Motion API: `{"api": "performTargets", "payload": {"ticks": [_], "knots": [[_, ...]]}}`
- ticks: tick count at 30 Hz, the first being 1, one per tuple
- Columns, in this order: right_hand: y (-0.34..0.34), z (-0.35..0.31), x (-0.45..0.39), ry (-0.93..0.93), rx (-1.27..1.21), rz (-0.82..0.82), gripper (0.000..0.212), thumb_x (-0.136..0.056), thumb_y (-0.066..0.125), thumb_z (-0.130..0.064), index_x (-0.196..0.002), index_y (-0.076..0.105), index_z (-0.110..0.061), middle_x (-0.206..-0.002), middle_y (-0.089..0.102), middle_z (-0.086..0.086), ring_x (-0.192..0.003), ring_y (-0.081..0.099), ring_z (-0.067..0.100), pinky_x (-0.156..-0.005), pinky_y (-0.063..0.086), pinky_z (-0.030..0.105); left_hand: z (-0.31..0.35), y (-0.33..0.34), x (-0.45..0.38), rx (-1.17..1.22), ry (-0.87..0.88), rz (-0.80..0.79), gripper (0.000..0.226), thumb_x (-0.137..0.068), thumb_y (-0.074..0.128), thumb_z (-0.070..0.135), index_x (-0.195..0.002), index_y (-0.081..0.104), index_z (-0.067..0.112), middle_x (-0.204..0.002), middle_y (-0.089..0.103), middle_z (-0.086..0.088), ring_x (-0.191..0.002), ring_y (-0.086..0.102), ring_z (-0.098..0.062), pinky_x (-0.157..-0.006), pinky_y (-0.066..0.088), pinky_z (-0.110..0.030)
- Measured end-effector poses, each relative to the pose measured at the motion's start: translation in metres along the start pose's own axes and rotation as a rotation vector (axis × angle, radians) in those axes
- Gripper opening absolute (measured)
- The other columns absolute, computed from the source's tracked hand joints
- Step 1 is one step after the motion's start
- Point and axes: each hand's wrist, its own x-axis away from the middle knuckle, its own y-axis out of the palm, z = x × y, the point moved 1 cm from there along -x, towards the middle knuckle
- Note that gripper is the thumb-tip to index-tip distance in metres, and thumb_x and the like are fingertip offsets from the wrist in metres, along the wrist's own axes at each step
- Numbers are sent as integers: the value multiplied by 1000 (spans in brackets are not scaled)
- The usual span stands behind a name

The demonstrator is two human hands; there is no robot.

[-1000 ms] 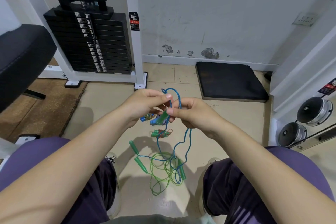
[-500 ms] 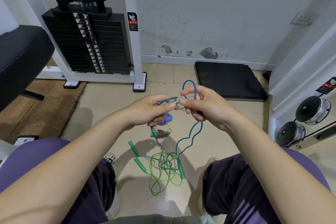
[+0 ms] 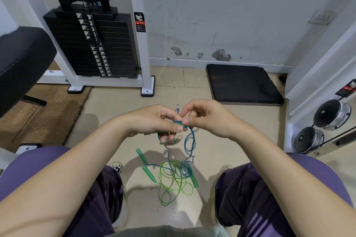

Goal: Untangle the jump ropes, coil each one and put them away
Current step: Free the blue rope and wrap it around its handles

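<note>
I sit with my knees apart above a tiled floor. My left hand (image 3: pixel 154 121) grips a bundle of jump-rope handles, with a green handle end (image 3: pixel 182 125) showing at its fingertips. My right hand (image 3: pixel 206 117) pinches the blue rope (image 3: pixel 189 140) right beside that handle. The blue rope hangs in a loop down to the floor. There it lies tangled with a light green rope (image 3: pixel 173 181). Two green handles (image 3: pixel 141 155) (image 3: pixel 149 174) lie left of the tangle, a third (image 3: pixel 194 182) at its right.
A black weight stack (image 3: pixel 92 44) in a white frame stands ahead on the left, with a black padded seat (image 3: pixel 21 59) at far left. A black mat (image 3: pixel 242 84) lies by the wall. Chrome dumbbell ends (image 3: pixel 327 121) sit on a rack at right.
The raised blue loop that my right hand held up has dropped. Both hands have closed together over the handle bundle, and the hanging blue rope swings lower.
</note>
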Motion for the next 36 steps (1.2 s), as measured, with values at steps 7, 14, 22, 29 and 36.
{"api": "performTargets", "payload": {"ticks": [7,14,22,29,36], "knots": [[-25,0,0,69,155,347,23,-98,50,-10,-79,56,-21,-68,64,2,-69,59,14,-73,46,34,-3,-27,8,-146,-34,132,22,-95,62,20,-93,63,-2,-58,58,-1,-51,52,-14,-63,45,-26],[-17,-8,4,98,-246,203,12,-97,56,-19,-100,56,-8,-75,66,6,-51,51,23,-71,44,41,-1,-29,13,-83,27,103,22,-90,65,30,-96,61,9,-57,50,4,-48,42,-8,-48,34,-17],[-2,-6,0,16,-142,152,40,-89,69,-31,-125,54,-40,-117,56,4,-94,68,18,-79,55,28,7,-9,9,-100,76,21,23,-91,65,26,-98,65,4,-60,55,2,-50,38,-16,-50,32,-26],[5,-3,-2,4,-24,64,10,-84,74,-15,-79,67,-10,-76,61,7,-72,52,11,-70,43,23,4,-8,7,-97,66,51,15,-90,68,17,-97,67,3,-66,63,-2,-53,51,-15,-58,45,-23],[-9,-2,-3,-40,-64,157,16,-92,62,-6,-81,60,-17,-76,58,-2,-74,51,9,-72,42,20,0,-27,10,-172,34,133,7,-93,66,13,-91,62,8,-63,63,1,-56,53,-15,-62,45,-27]]}}
